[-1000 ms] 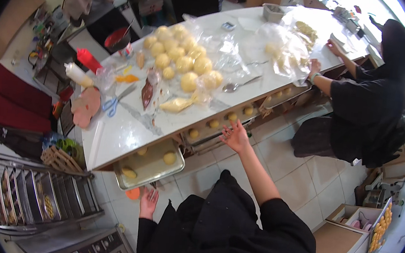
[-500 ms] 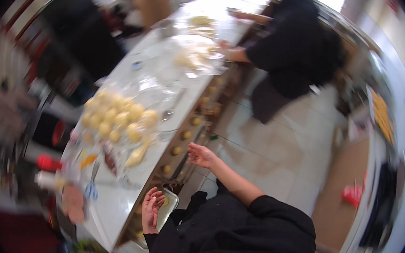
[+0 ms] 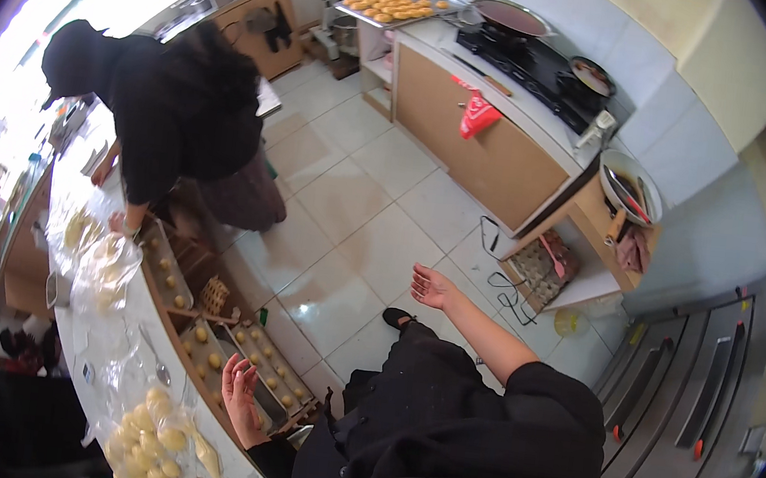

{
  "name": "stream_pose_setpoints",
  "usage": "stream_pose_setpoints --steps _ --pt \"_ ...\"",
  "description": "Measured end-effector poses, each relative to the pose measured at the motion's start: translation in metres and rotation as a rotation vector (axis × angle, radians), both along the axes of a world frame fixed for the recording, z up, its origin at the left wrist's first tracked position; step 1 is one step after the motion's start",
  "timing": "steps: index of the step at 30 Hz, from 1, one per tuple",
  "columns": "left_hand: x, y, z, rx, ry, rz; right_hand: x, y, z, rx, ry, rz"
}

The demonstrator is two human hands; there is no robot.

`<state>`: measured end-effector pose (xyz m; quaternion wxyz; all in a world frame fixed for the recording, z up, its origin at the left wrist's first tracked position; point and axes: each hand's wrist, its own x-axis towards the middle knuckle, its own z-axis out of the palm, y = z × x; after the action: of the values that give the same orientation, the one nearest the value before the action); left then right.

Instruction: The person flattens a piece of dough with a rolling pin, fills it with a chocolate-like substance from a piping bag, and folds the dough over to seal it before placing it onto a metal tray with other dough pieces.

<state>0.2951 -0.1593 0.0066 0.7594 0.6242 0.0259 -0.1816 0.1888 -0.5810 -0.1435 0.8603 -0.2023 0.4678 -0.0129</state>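
Observation:
My left hand (image 3: 242, 399) is raised by the edge of the white counter (image 3: 101, 387), holding nothing, its fingers apart and loosely bent. Out over the tiled floor hangs my right hand (image 3: 431, 288), also with nothing in it, palm partly up and fingers loosely curled. Pale yellow dough balls (image 3: 147, 436) lie grouped under clear plastic on the counter. Beside them is a filled piping bag (image 3: 206, 454). Trays of small dough balls (image 3: 271, 367) sit low along the counter's side, closest to my left hand.
A person in black (image 3: 180, 124) leans over the counter's far part, hands near plastic-covered dough (image 3: 105, 261). Baked pastries fill a tray (image 3: 389, 6) at the back. A stove (image 3: 526, 77) with pans, a bowl (image 3: 631, 186) and an egg carton (image 3: 538, 274) stand right; a steel oven (image 3: 675, 391) is nearer.
My view has turned right, bringing the stove and oven into sight. My right hand has moved from beside the counter to over the floor. Both hands stay empty.

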Motion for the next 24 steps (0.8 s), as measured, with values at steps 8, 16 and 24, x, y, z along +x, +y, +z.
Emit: stream_pose_setpoints --steps 8,16,24 --pt "-0.019 -0.152 -0.008 -0.056 0.008 -0.184 -0.068 -0.07 -0.047 0.31 -0.092 -0.253" --pt "-0.052 -0.308 -0.006 -0.08 0.048 -0.132 -0.095 -0.221 -0.043 0.106 -0.02 -0.339" --pt "-0.056 -0.289 -0.002 0.067 -0.105 0.123 -0.002 -0.218 -0.023 0.125 -0.204 -0.11"
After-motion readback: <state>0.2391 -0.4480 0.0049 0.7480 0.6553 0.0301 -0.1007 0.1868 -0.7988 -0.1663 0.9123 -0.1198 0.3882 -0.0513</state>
